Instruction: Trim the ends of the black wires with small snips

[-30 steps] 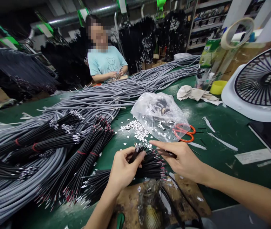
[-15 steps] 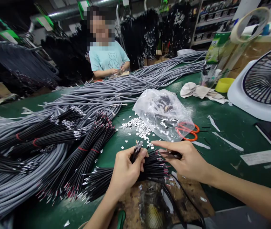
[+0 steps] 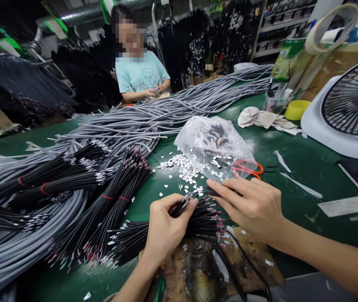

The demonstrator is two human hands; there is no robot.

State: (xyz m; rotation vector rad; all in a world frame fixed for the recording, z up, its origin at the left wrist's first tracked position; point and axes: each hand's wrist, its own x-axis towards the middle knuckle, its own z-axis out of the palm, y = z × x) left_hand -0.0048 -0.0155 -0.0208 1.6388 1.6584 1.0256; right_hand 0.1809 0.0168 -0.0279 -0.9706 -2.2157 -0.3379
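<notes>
My left hand [image 3: 169, 222] is closed around a small bunch of short black cables [image 3: 178, 208], with their bare silvery ends sticking up past the thumb. Just to its right, my right hand [image 3: 251, 205] grips a slim dark tool [image 3: 212, 191], apparently tweezers, mostly covered by the fingers. The tool's tip points left, close to the bunch; whether it touches a cable I cannot tell. Beneath both hands lies a loose pile of black cables [image 3: 131, 241] with red and white wire ends. Beyond them, small silvery scraps [image 3: 185, 167] are scattered on the green table [image 3: 153, 193].
A clear plastic bag [image 3: 210, 142] partly covers orange-handled scissors [image 3: 257, 170]. Tied black cable bundles [image 3: 112, 205] and long grey cables [image 3: 128, 126] spread along the left and back. A fan [image 3: 317, 121] stands right. A stained board [image 3: 172, 268] is in front. Across the table sits a person [image 3: 141, 75].
My right hand has turned palm down, its fingers now covering more of the dark tool. The cable ends in my left hand have tipped rightward and lower.
</notes>
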